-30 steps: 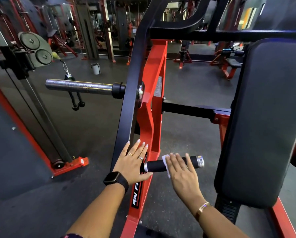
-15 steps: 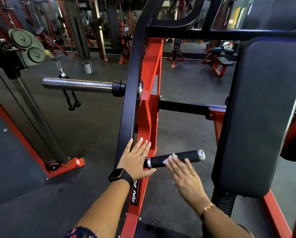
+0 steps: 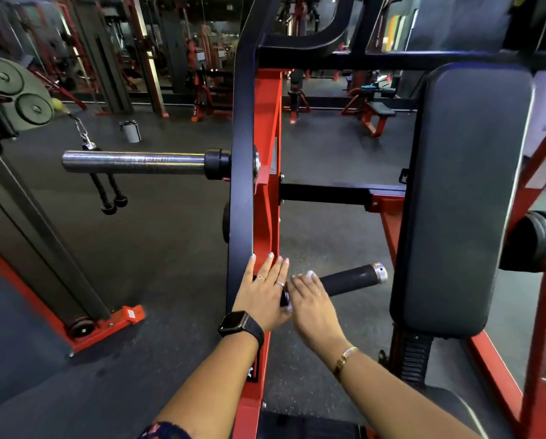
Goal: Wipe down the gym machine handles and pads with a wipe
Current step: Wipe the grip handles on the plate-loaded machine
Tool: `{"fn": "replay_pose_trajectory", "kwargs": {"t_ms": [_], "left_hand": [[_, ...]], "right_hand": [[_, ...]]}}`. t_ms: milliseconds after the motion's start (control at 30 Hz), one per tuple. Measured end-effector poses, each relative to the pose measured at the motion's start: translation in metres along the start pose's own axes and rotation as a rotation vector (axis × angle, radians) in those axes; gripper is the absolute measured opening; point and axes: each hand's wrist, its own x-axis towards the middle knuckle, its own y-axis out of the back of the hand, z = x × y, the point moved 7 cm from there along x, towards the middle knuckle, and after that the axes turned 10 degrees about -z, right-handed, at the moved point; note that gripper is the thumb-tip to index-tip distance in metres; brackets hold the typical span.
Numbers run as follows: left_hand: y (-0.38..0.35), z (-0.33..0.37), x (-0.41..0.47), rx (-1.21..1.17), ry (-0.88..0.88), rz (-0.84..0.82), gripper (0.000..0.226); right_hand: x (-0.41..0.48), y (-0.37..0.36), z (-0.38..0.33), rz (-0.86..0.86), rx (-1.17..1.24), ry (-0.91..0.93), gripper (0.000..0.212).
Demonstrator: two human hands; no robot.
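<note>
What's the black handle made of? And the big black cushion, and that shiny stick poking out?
The handle looks like matte black rubber or foam, dull without glare, with a silvery metal end cap. The cushion seems vinyl-covered padding: rounded edges, soft sheen. The shiny stick is likely polished steel, given its bright reflections.

Wipe (image 3: 310, 275) mostly hidden beneath the right hand (image 3: 312, 307), inner end of the handle (image 3: 350, 280) too.

One head-worn view — facing forward and down, close above the handle (image 3: 347, 282).
</note>
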Motion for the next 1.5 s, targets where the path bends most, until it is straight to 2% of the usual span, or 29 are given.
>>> {"fn": "replay_pose_trajectory", "kwargs": {"t_ms": [100,167,233,300,400,567,633,700,800,867,933,1067,1167,1333,1433,1500], "left_hand": [[0.004,0.000,-0.001,-0.012,-0.006,0.007,0.097],[0.005,0.001,-0.001,0.005,-0.021,0.013,0.097],[0.007,0.001,-0.002,0.001,-0.018,0.019,0.097],[0.009,0.002,-0.003,0.004,-0.018,0.014,0.097],[0.011,0.002,-0.004,-0.013,-0.019,0.037,0.097],[0.011,0.001,-0.003,-0.053,-0.022,0.045,0.097],[0.011,0.001,-0.001,-0.046,-0.014,0.033,0.099],[0.011,0.002,0.000,-0.020,-0.006,0.017,0.100],[0.011,0.002,-0.001,-0.006,0.001,0.003,0.099],[0.011,0.002,-0.001,-0.003,-0.007,0.012,0.097],[0.013,0.003,-0.001,-0.008,-0.007,0.024,0.098],[0.011,0.004,-0.001,-0.002,-0.010,0.017,0.099],[0.011,0.005,-0.003,0.009,-0.015,0.015,0.098],[0.013,0.004,-0.003,0.023,-0.026,0.013,0.098],[0.012,0.004,-0.002,0.013,-0.023,0.012,0.098],[0.013,0.004,-0.003,0.019,-0.019,0.013,0.099]], "right_hand": [[-0.025,0.005,0.024,0.129,-0.077,0.098,0.047],[-0.035,0.015,0.058,0.182,-0.047,-0.022,0.049],[-0.028,0.023,0.083,0.144,-0.031,-0.203,0.044],[-0.009,0.031,0.092,0.026,-0.031,-0.387,0.031],[0.022,0.032,0.087,-0.285,-0.020,-0.551,0.040],[0.053,0.003,0.072,-0.680,0.111,-0.485,0.037],[0.058,-0.006,0.063,-0.736,0.184,-0.433,0.041],[0.057,-0.005,0.050,-0.654,0.140,-0.345,0.042],[0.041,0.011,0.031,-0.321,-0.062,-0.134,0.048],[0.022,0.011,0.023,-0.174,-0.063,0.002,0.046],[0.001,0.003,0.022,-0.065,-0.049,0.105,0.040],[-0.035,-0.008,0.034,0.028,-0.125,0.226,0.054],[-0.052,-0.001,0.064,0.031,-0.143,0.151,0.060],[-0.056,0.014,0.111,0.027,-0.075,-0.206,0.059],[-0.044,0.011,0.090,0.050,0.010,-0.321,0.056],[-0.032,0.003,0.050,0.063,0.029,-0.238,0.054]]}}
